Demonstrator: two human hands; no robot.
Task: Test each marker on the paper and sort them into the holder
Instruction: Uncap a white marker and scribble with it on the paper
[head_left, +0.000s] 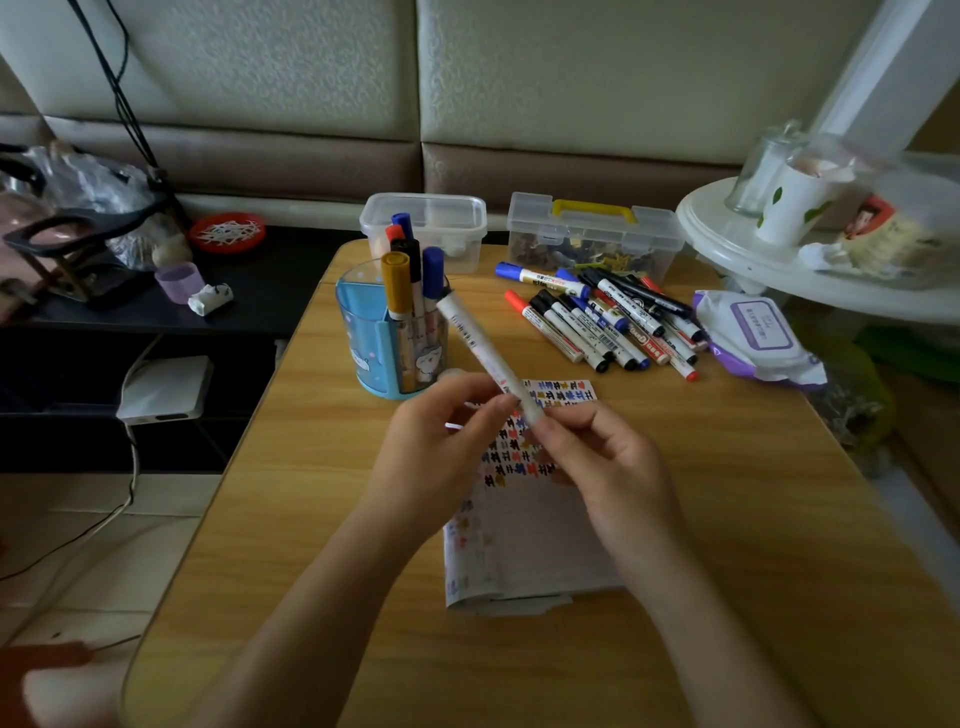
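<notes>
Head view: both hands are raised above the paper (524, 545), with the forearms converging from the near edge. The left hand (441, 447) pinches the white marker (478, 343) low on its barrel between thumb and curled fingertips. The right hand (608, 462) grips its lowest end with the fingers curled round it. This one marker slants up and away from the fingers toward the holder (363, 322), just beyond the left fingertips, where five markers stand upright. Beyond the right fingers lies a pile of markers (602, 317), too overlapped to count. Farther off stand two containers: a clear tub (457, 218) and a clear case (597, 239).
</notes>
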